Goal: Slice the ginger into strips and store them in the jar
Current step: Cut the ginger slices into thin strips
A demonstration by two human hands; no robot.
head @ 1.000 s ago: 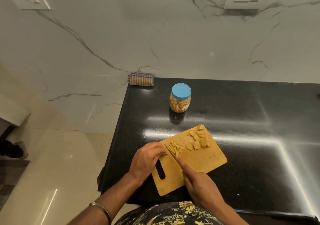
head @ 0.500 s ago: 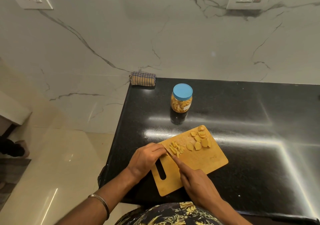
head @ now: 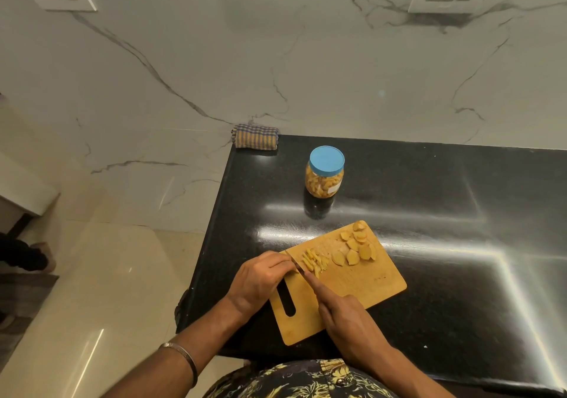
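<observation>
Ginger is spread across my board [head: 362, 281], which lies on the black counter [head: 460, 213] in the one head view I have. Beside my left fingers sits a small heap of strips [head: 313, 262], too many and too fine to count; further along the board lie the round slices [head: 356, 248], about ten as best I can tell, none yet cut down. My left hand [head: 260, 278] is curled over the near end of the strips, steadying whatever piece is under the blade, though my fingers hide it. My right hand [head: 346, 318] is closed round the knife [head: 299, 269], forefinger laid along its back; only a sliver of blade shows. I judge the slicing well under half done: one heap is made and most rounds are left. The jar [head: 325, 173] stands well apart behind the board, its blue lid [head: 327, 158] on, already holding yellowish pieces. Filling it with these strips is all still ahead, lid first. So: one board, one knife, one jar, one lid, and one folded cloth [head: 256, 136] at the counter's far corner.
</observation>
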